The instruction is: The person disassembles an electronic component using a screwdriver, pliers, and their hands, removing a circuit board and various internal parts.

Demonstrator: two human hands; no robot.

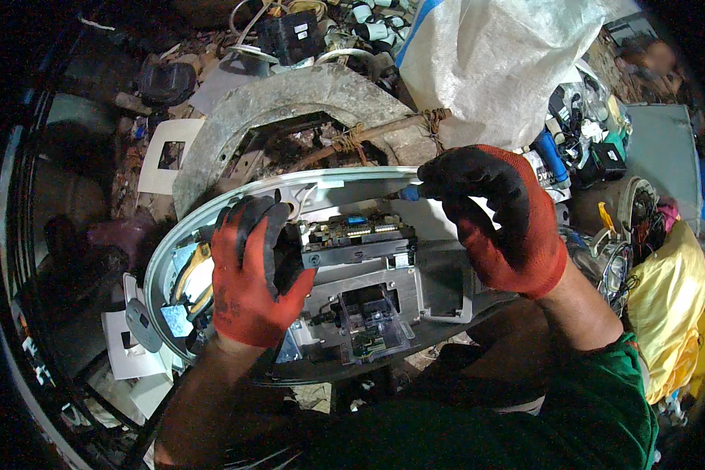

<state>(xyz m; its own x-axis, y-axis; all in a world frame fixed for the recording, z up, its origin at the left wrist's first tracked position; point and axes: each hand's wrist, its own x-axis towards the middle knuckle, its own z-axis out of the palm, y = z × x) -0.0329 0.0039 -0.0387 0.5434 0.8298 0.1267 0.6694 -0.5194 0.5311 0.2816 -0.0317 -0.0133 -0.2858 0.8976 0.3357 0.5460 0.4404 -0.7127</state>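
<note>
My left hand [254, 270], in a red and black work glove, grips the left end of a dark metal unit [352, 254] with its thumb along the near side. A circuit board [356, 229] with a blue part shows on the unit's top. Over the far right side, my right hand [497, 223], gloved alike, has its fingers closed on a screwdriver [406, 193] with a bluish handle. Its thin shaft points left, apart from the board, and its tip is hard to see. All this lies within a long oval grey casing [211, 197].
Clear plastic and a small board [368, 333] lie in the casing's near part. Behind stands a concrete piece [290, 90] with a roped stick [368, 135]. A white sack [486, 70], mixed scrap [595, 129] and a yellow bag [670, 301] crowd the right.
</note>
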